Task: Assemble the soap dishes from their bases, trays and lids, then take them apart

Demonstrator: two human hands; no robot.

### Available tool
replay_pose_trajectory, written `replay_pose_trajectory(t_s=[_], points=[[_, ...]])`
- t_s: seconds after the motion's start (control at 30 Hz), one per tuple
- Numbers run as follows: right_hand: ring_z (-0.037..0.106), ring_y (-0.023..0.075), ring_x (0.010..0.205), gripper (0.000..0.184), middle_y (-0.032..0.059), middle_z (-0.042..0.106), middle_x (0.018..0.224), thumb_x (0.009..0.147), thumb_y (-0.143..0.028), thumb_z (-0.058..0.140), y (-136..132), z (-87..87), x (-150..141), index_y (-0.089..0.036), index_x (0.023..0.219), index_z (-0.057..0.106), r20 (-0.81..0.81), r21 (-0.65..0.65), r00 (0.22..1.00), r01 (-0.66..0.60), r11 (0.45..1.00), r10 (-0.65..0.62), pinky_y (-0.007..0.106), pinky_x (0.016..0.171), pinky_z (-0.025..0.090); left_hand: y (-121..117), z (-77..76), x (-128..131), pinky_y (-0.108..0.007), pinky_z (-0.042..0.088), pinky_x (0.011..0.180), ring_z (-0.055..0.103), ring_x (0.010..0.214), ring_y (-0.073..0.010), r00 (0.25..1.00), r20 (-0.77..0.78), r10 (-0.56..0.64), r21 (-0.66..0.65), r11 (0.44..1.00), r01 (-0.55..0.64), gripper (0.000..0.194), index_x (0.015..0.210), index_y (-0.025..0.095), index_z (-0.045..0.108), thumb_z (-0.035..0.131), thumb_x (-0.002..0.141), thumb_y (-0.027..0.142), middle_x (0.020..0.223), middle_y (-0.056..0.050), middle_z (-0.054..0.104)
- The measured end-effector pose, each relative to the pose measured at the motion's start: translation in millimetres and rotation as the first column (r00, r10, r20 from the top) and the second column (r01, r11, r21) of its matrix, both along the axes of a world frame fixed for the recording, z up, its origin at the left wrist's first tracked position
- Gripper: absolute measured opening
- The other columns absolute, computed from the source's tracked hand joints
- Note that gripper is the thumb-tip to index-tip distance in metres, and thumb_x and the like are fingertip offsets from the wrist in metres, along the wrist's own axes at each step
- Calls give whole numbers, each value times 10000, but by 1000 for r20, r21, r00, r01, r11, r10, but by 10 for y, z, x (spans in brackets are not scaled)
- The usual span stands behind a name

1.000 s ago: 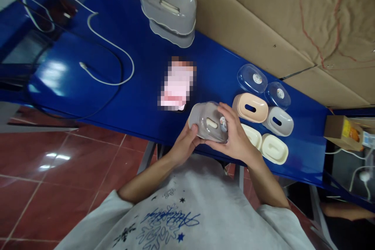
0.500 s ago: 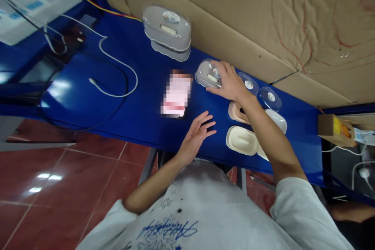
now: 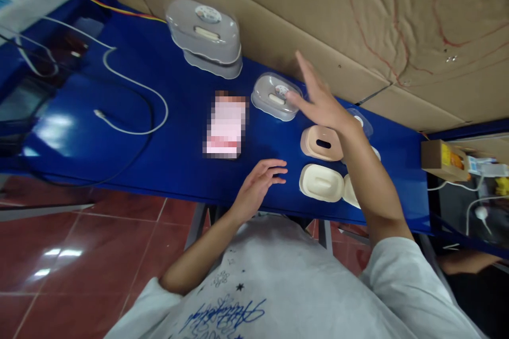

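Since half a second ago, our right hand is moving off the grey box, which is sitting upright on the blue table, near the cardboard. We are holding that hand's fingers straight, thumb spread wide and overlapping the grey box's right end; whether it is touching, we cannot tell. Our empty left hand is hanging by the near edge, fingers loosely extended. To the right, nearer us, a peach box is lying beyond a cream piece, our forearm partly hiding another. Leftward, a pixelated phone is lying flat; beyond it, stacked boxes are standing by the cardboard, and a white cable is curling farther left.
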State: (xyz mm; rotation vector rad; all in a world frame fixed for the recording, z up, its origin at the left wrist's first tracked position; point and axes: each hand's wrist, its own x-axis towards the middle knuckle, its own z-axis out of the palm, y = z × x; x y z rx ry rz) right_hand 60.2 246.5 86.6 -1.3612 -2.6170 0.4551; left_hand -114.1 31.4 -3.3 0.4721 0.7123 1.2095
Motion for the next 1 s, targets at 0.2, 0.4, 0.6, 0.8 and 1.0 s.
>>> replay_pose_trajectory(t_s=[0.2, 0.4, 0.6, 0.8, 1.0], points=[[762, 310, 1146, 322, 42, 805, 1241, 1087, -437, 585, -1433, 120, 590, -353, 1383, 676, -111, 98, 993, -19, 995, 30, 535, 1002, 600, 7, 16, -11, -379, 584, 931, 700, 1145, -264, 1000, 1, 7, -35, 999, -7, 255, 1122, 230, 800, 744, 972, 429, 1254, -96, 752], [796, 356, 1012, 330, 62, 821, 1109, 1014, -322, 718, -2378, -371, 885, -370, 1340, 699, -7, 111, 995, 97, 989, -97, 570, 813, 633, -25, 23, 2, -385, 589, 968, 720, 1150, -258, 997, -65, 30, -20, 999, -31, 184, 1118, 247, 802, 698, 1012, 356, 1218, -79, 764], [794, 340, 1054, 531, 68, 816, 1215, 1031, -221, 674, -2382, -473, 711, -395, 1525, 581, -163, 129, 978, 155, 979, -134, 554, 861, 644, -190, 125, 108, -501, 415, 1265, 560, 1480, -312, 997, -70, -33, -108, 994, 25, 357, 1345, 305, 717, 739, 996, 378, 1502, -69, 668], [786, 277, 1067, 505, 35, 816, 1202, 1049, -281, 668, -2246, -361, 437, -396, 1534, 592, -318, 53, 947, -34, 998, 49, 482, 947, 636, -255, 170, 275, -599, 430, 1247, 555, 1489, -397, 947, 304, -100, -274, 943, 188, 641, 1501, 242, 612, 774, 933, 493, 1497, -139, 690], [637, 307, 1415, 429, 112, 705, 1484, 1117, -295, 502, -1746, -568, 734, -276, 1530, 616, -129, 219, 958, 279, 935, -256, 542, 1182, 486, -201, 252, 202, -644, 374, 1280, 531, 1518, -407, 942, 336, -7, -334, 934, 126, 604, 1559, 191, 567, 668, 988, 361, 1437, -139, 740]])
